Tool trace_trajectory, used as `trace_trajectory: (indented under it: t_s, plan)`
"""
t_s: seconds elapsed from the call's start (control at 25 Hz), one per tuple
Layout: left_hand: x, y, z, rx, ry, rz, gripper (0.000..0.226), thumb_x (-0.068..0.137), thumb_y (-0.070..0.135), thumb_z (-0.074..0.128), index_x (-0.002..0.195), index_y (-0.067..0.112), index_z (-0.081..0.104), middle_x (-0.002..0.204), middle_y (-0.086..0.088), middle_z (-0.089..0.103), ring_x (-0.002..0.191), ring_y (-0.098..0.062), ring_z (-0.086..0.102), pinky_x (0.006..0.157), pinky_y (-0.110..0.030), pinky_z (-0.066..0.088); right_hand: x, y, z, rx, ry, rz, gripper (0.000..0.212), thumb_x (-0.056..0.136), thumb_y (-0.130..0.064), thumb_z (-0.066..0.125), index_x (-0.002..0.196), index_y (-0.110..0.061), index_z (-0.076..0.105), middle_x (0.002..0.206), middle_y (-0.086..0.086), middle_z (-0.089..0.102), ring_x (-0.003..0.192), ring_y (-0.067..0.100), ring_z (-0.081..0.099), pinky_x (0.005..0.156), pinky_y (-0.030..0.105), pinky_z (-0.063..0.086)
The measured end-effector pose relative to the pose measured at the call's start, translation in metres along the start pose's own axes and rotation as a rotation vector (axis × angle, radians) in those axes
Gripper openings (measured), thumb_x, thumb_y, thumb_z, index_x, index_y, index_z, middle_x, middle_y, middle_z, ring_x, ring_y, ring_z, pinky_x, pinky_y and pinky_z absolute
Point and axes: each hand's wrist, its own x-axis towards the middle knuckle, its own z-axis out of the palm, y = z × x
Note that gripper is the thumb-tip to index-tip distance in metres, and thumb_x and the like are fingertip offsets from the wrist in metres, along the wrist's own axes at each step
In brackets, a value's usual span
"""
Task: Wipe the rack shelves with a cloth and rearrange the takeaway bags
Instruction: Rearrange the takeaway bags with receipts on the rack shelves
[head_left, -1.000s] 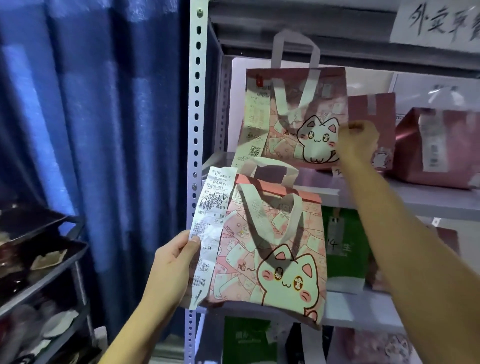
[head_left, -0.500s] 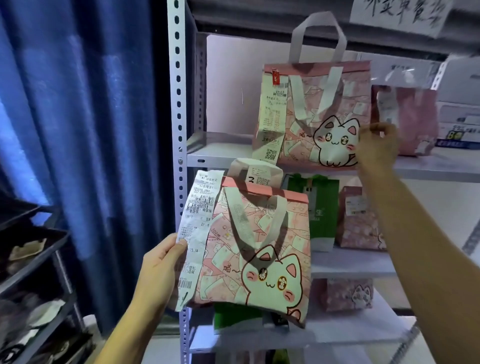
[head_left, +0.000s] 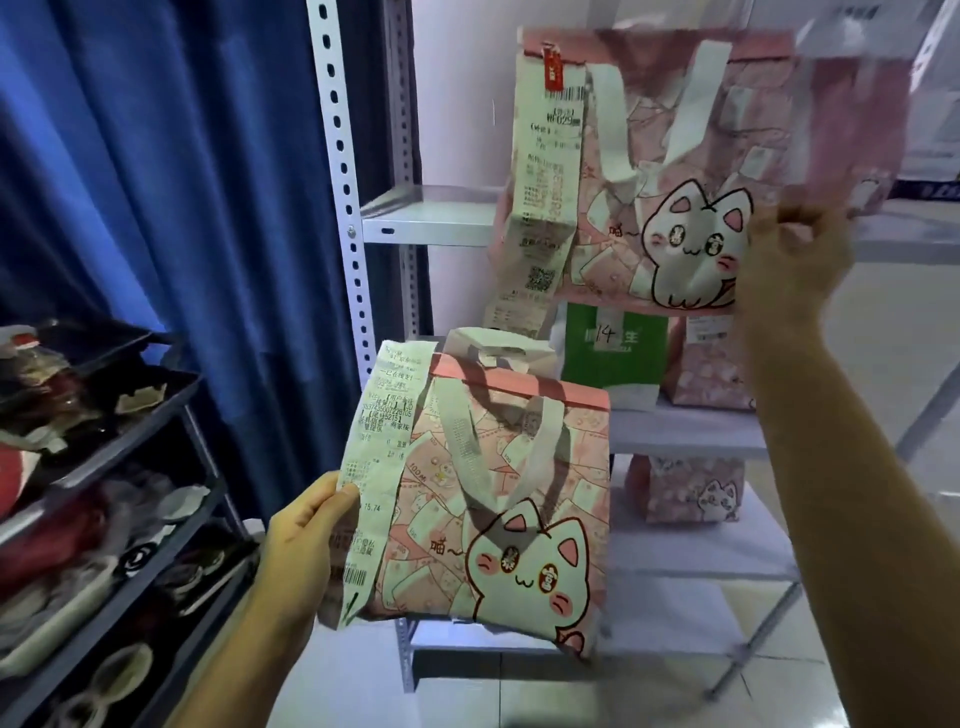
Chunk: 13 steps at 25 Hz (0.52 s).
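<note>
My left hand (head_left: 306, 540) grips one cat-print bag (head_left: 498, 499) low, off the rack (head_left: 426, 213); my right hand (head_left: 795, 260) pinches another (head_left: 660, 171), seemingly lifted clear. No cloth visible: wiping and rearranging remain.

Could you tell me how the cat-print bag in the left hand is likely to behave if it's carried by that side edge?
The lower cat-print bag keeps flat faces and a straight top fold, so it probably holds its shape. The left hand holds it by one edge, so it seems light. Its long receipt hangs loose and will likely flap or tear.
</note>
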Motion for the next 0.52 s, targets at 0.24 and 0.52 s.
trace_trajectory:
  t_s: [0.24,0.52]
  plan:
    - [-0.062,-0.007,-0.009,-0.051,0.031,-0.001,0.028,0.103,0.011,0.047,0.093,0.009,0.073,0.075,-0.015,0.073,0.039,-0.012,0.059,0.028,-0.016,0.036,-0.058,0.027,-0.047,-0.044,-0.080,0.117,0.011,0.094,-0.021,0.065,0.089,-0.028,0.058,0.084,-0.009,0.067,0.064,-0.012,0.063,0.057,0.009,0.052]
    - [-0.072,-0.008,-0.019,-0.063,0.067,0.043,0.030,0.103,0.012,0.047,0.089,0.015,0.074,0.077,-0.012,0.074,0.045,-0.013,0.064,0.031,-0.015,0.039,-0.094,0.073,-0.077,-0.143,-0.102,0.224,0.008,0.098,-0.024,0.062,0.097,-0.020,0.055,0.086,-0.004,0.064,0.065,-0.008,0.062,0.052,0.009,0.048]
